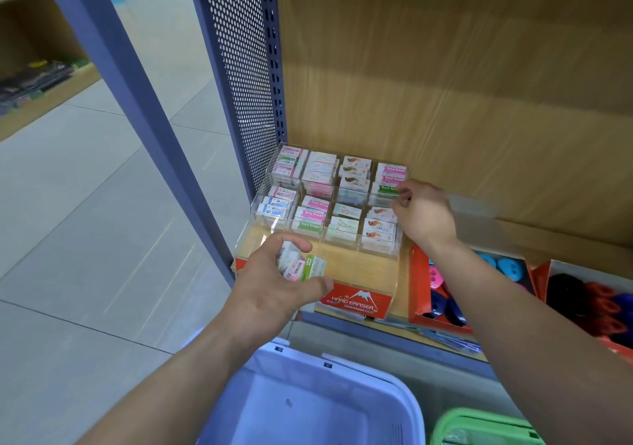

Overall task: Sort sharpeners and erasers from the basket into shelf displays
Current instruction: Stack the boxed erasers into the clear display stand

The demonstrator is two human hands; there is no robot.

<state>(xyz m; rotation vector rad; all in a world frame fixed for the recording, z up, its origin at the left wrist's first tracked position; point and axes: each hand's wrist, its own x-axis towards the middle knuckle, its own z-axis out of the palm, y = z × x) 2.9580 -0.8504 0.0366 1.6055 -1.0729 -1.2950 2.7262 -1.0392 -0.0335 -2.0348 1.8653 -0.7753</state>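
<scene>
erasers (295,263), a small bunch in printed sleeves, are held in my left hand (267,290): thumb over the top, fingers curled underneath, firm grip. this hand is low and in front of the clear display (346,243), above its bare front section, not touching the stocked rows.

the two hands are well apart. my right hand (426,217) is further in and to the right, at the rear right compartment of the display. its fingers (401,193) are curled against the packs marked "hard eraser". i cannot tell whether they pinch a pack or only touch one.

between the hands, the display holds two stepped rows of four compartments, all filled with stocked erasers (315,213) stacked flat. a red label (358,302) reading "hard eraser" is on the front edge, just right of my left hand.

under my right forearm and to its right stands a red carton (418,287) of round sharpeners (507,266) in blue and pink. beside it, further right, a second carton (589,273) holds black, red and blue ones.

below both forearms is the blue basket (373,369); contents not visible. a green basket (479,417) is just to its right, under my right arm.
</scene>
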